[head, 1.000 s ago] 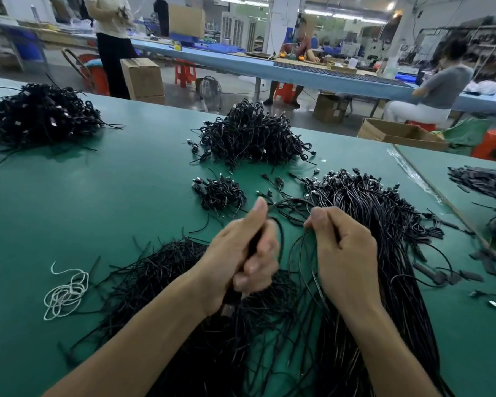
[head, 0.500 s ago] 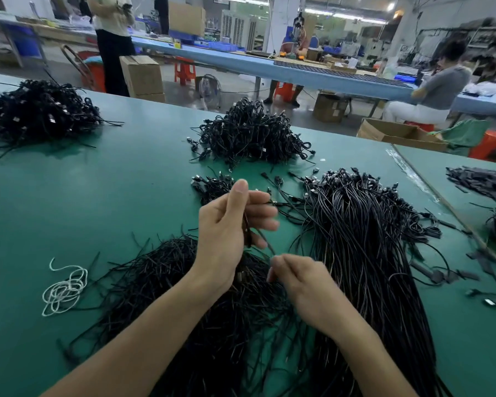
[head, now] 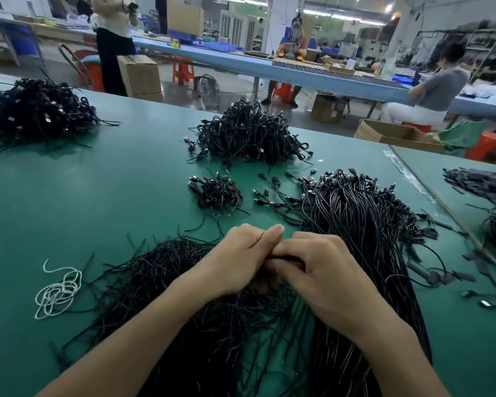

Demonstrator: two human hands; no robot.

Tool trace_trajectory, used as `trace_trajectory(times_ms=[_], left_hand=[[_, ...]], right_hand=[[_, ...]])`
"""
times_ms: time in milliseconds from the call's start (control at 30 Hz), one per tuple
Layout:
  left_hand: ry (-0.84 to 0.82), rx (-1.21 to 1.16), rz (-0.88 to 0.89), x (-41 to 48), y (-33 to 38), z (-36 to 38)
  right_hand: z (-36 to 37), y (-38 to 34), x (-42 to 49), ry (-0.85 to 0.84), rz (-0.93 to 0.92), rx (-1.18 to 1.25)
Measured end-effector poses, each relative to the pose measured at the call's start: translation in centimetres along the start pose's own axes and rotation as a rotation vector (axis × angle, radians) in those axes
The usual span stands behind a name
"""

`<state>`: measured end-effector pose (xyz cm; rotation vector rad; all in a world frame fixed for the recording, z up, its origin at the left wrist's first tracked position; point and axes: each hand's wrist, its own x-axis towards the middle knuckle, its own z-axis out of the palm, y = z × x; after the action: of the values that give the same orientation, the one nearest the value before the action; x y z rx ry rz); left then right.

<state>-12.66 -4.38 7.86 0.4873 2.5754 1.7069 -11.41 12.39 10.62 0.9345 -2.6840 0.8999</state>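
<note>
The left hand (head: 238, 259) and right hand (head: 330, 273) both squeeze one black cable (head: 285, 257) between them, over the green table (head: 126, 196). A small cable bunch (head: 216, 193) (all black) lies at 12 o'clock, loose cables (head: 364, 224) at 2 o'clock.

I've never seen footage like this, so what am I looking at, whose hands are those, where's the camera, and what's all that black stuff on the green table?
No machine here: a person works with bare hands. The camera sits on that person's head, looking forward and down, so the arms enter from below. The left hand and right hand meet, fingers curled round a small black cable bundle. On the green table lie a sheaf of long black cables, thin black strips under the left arm, a small heap of bundled cables, a bigger heap behind it, a far-left heap and a white cord.
</note>
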Motion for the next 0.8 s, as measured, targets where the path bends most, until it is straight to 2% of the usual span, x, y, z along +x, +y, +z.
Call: trace_trajectory(times_ms=[133,200,300,367,467,533,633,700,800], left_hand=[[-0.106,-0.085,-0.137,-0.5,0.2,-1.9],[-0.210,-0.295,-0.171,-1.0,0.2,-3.0],[-0.385,-0.792,-0.173,-1.6,0.3,-3.7],[-0.358,-1.043,-0.150,-1.5,0.6,-3.1],[-0.106,-1.224,-0.116,-1.0,0.9,-1.9],[0.082,-1.151,-0.063,-0.5,0.4,-1.3],[0.273,-0.614,0.003,-0.2,-1.1,-0.3],[0.277,-0.246,0.036,-0.5,-1.8,0.0],[0.092,0.048,0.017,-1.2,-2.0,0.2]], right_hand=[[-1.4,0.6,0.8,0.201,0.029,0.117],[-1.4,1.2,1.0,0.248,0.079,0.209],[0.6,1.8,0.8,0.219,0.171,0.330],[2.4,1.7,0.5,0.156,0.189,0.360],[4.3,1.3,-0.3,0.043,0.208,0.337],[4.8,0.9,-1.0,-0.048,0.202,0.299],[4.5,0.1,-1.7,-0.166,0.147,0.226],[3.7,-0.1,-2.0,-0.184,0.105,0.131],[1.8,0.3,-2.0,-0.078,0.096,0.061]])
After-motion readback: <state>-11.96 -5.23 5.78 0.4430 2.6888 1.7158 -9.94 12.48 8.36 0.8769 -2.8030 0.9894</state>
